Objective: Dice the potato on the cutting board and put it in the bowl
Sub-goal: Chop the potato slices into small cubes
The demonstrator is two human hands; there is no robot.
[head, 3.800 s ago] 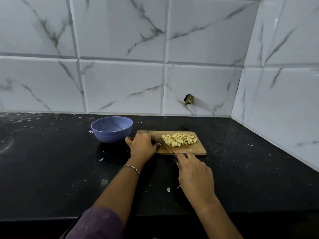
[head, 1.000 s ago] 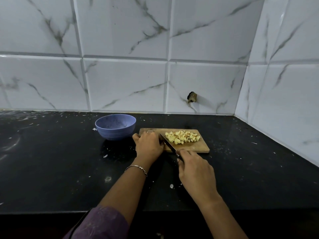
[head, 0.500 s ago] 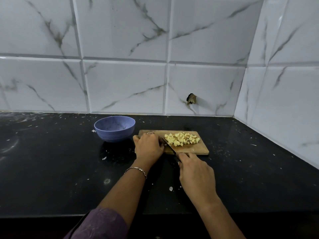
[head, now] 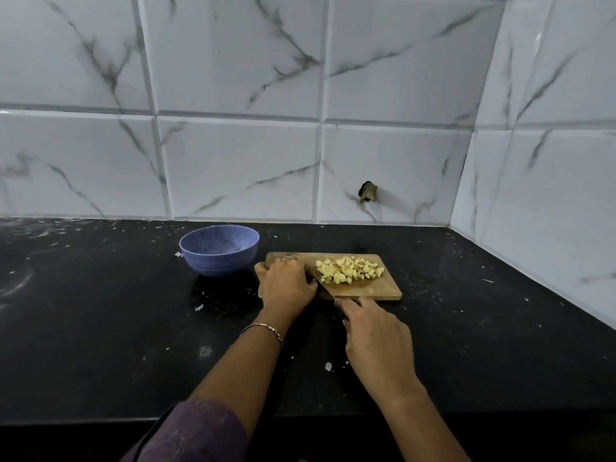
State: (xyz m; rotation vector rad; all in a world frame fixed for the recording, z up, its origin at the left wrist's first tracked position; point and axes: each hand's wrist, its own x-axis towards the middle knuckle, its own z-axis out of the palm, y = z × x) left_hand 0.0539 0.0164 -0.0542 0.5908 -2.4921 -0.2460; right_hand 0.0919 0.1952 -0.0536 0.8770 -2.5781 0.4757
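Diced potato (head: 350, 270) on board (head: 370, 291): loose, light, slippery; scoop together. Right hand (head: 375, 335) grips knife (head: 325, 288); left hand (head: 286, 285) on board, grasp unclear.

The left hand (head: 287, 285) covers the left end of the cutting board (head: 370, 290); whatever lies under its fingers is hidden. The right hand (head: 376, 338) encloses the knife (head: 324, 288) handle; the blade tip is lost behind the left hand. Both forearms are cut off at the near edge. The dark wall fitting (head: 367, 192) is too small to identify.
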